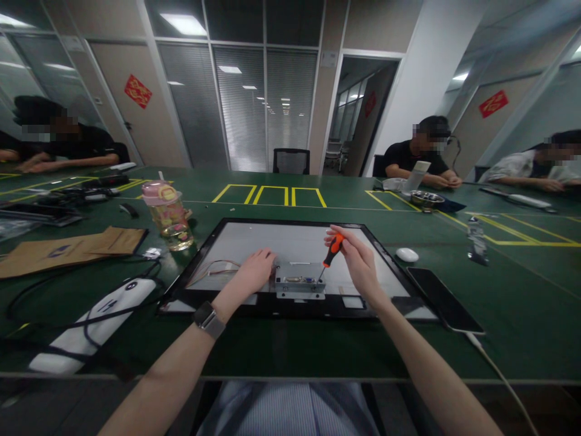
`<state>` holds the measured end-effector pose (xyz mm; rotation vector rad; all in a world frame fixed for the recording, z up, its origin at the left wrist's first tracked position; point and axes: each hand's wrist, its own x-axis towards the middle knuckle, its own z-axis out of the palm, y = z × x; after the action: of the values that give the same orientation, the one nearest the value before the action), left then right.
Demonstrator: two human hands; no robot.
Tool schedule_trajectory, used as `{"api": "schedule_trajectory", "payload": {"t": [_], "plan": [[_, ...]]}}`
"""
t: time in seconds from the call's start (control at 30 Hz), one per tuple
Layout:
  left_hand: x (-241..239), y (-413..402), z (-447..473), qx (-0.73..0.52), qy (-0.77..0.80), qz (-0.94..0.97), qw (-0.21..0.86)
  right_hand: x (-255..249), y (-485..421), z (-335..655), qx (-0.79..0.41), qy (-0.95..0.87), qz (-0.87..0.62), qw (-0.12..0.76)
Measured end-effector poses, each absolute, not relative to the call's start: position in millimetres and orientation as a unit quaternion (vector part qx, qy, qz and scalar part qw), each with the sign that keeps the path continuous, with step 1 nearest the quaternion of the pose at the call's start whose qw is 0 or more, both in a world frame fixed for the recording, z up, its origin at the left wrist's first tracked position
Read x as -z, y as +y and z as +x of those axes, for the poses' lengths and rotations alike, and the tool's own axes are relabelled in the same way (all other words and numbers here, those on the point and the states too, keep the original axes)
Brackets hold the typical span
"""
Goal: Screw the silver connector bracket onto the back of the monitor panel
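A large flat display panel (254, 239) with a black frame lies face-down or face-up, I cannot tell which, on the green table in front of me. On its near side sits a small metal bracket (299, 295) with connector ports along its front. The bracket's left end is gripped by my left hand (254, 271), its fingers curled partly out of sight. My right hand (361, 260) is closed round an orange and black screwdriver (334, 249), slanting down with its tip at the right part of the bracket. Thin wires (213, 266) lie on the panel's left side.
Left of the panel stand a pink-lidded drink bottle (166, 212), a brown paper envelope (68, 251) and a white power strip (97, 324) with black cables. On the right lie a white mouse-like case (407, 255), a phone (445, 300) on its cable, and a metal bowl (426, 200). Several people sit opposite.
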<state>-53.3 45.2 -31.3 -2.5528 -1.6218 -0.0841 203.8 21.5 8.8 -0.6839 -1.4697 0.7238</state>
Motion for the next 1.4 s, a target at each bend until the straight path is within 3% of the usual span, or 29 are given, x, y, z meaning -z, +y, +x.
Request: {"api": "schedule_trajectory", "payload": {"t": [0.1, 0.3, 0.5, 0.77, 0.93, 1.13, 1.4], "plan": [[33.7, 46.9, -54.2, 0.027, -0.531, -0.845, 0.061, -7.7, 22.9, 204.7, -0.345, -0.639, -0.287, 0.624], [33.7, 46.5, -53.7, 0.03, -0.537, -0.841, 0.057, -10.3, 21.0, 204.3, -0.236, -0.642, -0.342, 0.644], [32.7, 46.5, -53.2, 0.031, -0.539, -0.84, 0.051, -13.3, 15.2, 203.5, -0.308, -0.638, -0.303, 0.637], [30.5, 44.6, -52.4, 0.021, -0.537, -0.841, 0.055, -13.2, 19.9, 203.5, -0.251, -0.617, -0.34, 0.664], [28.8, 43.3, -52.0, 0.019, -0.539, -0.84, 0.056, -11.3, 18.4, 203.6, -0.337, -0.628, -0.306, 0.631], [31.9, 45.0, -53.2, 0.024, -0.537, -0.842, 0.057, -9.8, 23.0, 203.6, -0.264, -0.621, -0.33, 0.66], [29.7, 43.3, -52.5, 0.033, -0.539, -0.84, 0.048, -10.2, 23.7, 203.5, -0.434, -0.589, -0.272, 0.625]]}}
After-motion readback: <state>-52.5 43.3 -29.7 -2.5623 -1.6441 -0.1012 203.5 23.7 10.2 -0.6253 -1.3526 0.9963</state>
